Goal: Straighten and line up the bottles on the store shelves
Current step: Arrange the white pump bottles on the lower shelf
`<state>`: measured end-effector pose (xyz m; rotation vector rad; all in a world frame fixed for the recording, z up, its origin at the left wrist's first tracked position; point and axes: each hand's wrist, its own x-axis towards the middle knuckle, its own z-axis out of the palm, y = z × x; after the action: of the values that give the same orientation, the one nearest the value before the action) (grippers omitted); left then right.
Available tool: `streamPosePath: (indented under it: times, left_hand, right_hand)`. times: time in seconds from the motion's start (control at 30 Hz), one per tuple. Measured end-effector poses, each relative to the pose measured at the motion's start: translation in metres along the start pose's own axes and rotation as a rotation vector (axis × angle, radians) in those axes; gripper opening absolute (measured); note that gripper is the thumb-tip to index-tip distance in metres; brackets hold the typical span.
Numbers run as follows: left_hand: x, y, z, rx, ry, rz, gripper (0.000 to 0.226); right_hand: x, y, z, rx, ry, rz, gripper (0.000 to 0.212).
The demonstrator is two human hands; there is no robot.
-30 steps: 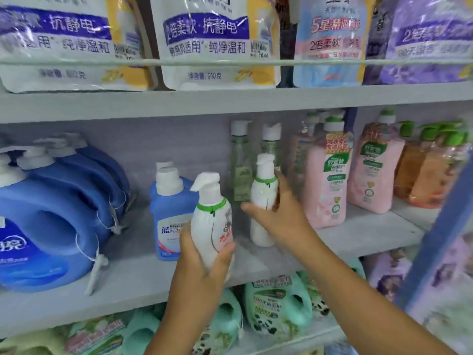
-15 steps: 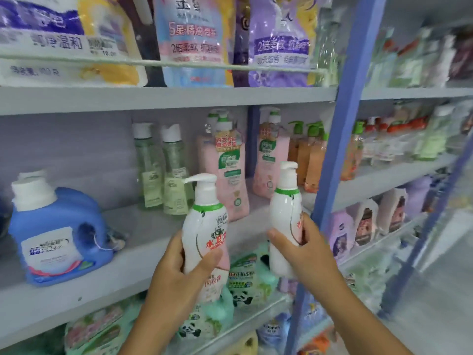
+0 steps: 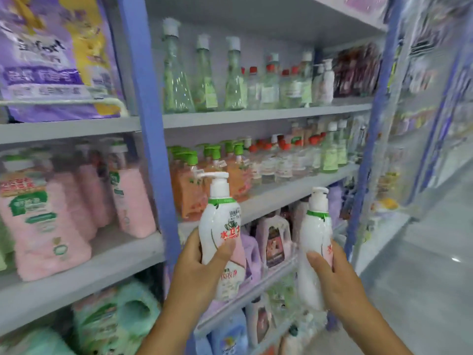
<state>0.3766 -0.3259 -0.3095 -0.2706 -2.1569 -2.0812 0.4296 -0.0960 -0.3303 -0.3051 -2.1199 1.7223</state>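
My left hand [image 3: 198, 272] grips a white pump bottle [image 3: 221, 226] with a green collar and red lettering, held upright in front of the blue shelf post [image 3: 153, 160]. My right hand [image 3: 337, 275] grips a second white pump bottle [image 3: 316, 242] of the same kind, upright, further right. Both bottles are off the shelves, in the air before the middle shelf [image 3: 294, 193]. Behind them on that shelf stand orange pump bottles [image 3: 189, 193] with green tops.
Pink bottles [image 3: 46, 221] fill the left bay. Clear green bottles [image 3: 204, 83] line the upper shelf. Small red-capped bottles [image 3: 284, 160] stand right of the orange ones. Purple and pink jugs [image 3: 273, 239] sit on the lower shelf. A second blue post [image 3: 368, 155] and the aisle floor [image 3: 422, 278] lie right.
The view has swung right along the shelves. Both hands have carried their white pump bottles from the left bay, past the blue post, to the bay with the orange bottles.
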Motion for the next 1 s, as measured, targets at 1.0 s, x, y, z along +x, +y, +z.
streamPosePath:
  times: [1.0]
  left_hand:
    - [0.312, -0.074, 0.244, 0.073, 0.045, 0.073, 0.043]
  right_hand:
    - [0.375, 0.067, -0.086, 0.004, -0.083, -0.066, 0.045]
